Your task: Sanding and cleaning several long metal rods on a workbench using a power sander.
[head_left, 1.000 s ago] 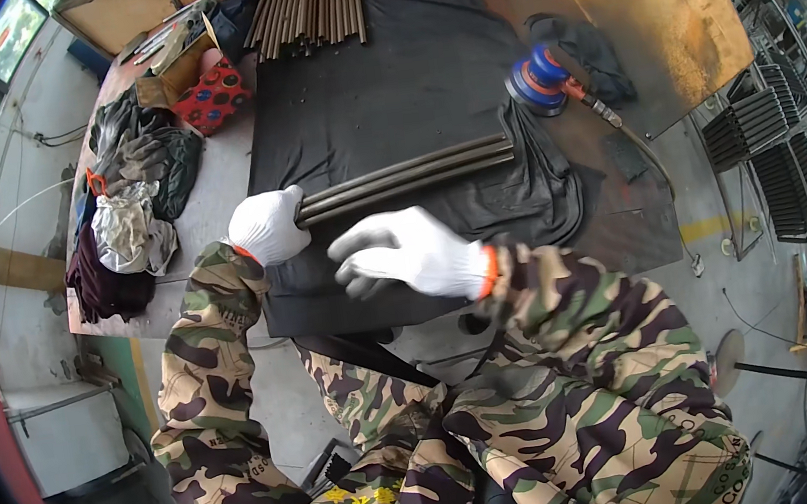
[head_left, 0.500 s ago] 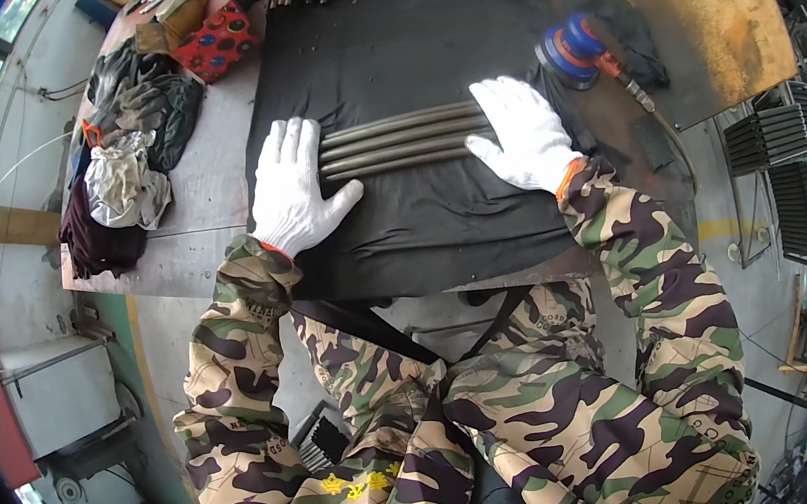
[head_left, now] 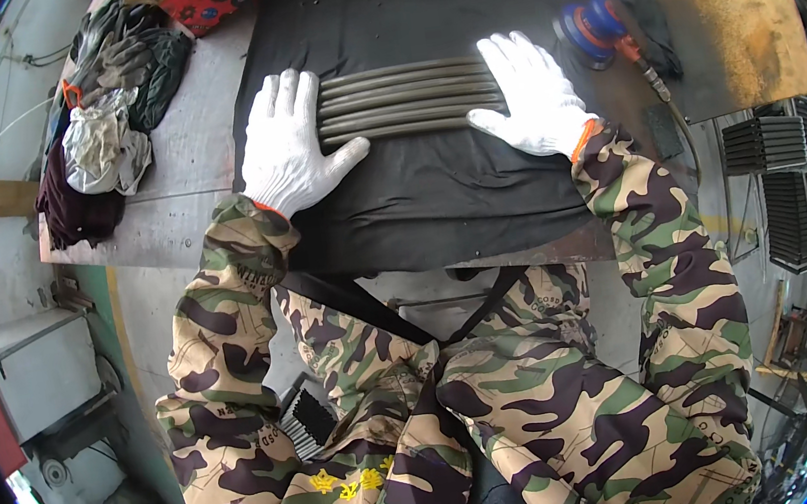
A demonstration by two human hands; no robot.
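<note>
Lying side by side at upper centre, the metal rods [head_left: 405,101] are pressed flat on a black cloth [head_left: 437,197] by the left hand [head_left: 288,145] and right hand [head_left: 527,96], fingers spread, nothing pinched. A blue sander [head_left: 598,27] is seen at upper right on the worktop [head_left: 182,168].

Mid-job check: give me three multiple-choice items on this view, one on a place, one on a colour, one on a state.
1. Where does the blue sander lie?
A. right of the right hand
B. between the hands
C. on the rag pile

2. What colour is the cloth under the metal rods?
A. white
B. black
C. red

3. How do the left hand and the right hand meet the rods?
A. clenched in fists
B. lifted clear
C. flat, one at each end

Key: 1 A, it sits beyond the right hand; 2 B, the sheet is dark black; 3 C, both palms lie open.
</note>
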